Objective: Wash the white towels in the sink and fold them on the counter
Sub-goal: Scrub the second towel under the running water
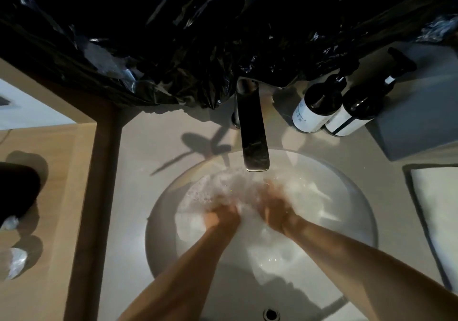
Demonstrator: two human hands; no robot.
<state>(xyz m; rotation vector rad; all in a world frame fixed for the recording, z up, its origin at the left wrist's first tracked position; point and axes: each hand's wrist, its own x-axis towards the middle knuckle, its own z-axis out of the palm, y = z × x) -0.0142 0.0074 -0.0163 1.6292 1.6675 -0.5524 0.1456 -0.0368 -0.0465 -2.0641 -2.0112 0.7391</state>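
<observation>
We're looking straight down into the round white sink (158,221), and both hands are in it. The towel (250,229) is a soaked white mass under foamy, churned water, its edges lost in the suds, bunched just below the tap (252,132). The left hand (223,215) curls round a wad of it; the right hand (276,210) grips the cloth just beside, fingers buried in foam. Both are blurred, so finger detail is hard to read. Water runs from the tap onto the towel. Right of the tap two dark bottles (334,107) stand on the desk (138,162), and further right of the sink lies a second white towel (438,211), flat and dry-looking. Black plastic sheeting (198,36) hangs behind the tap.
</observation>
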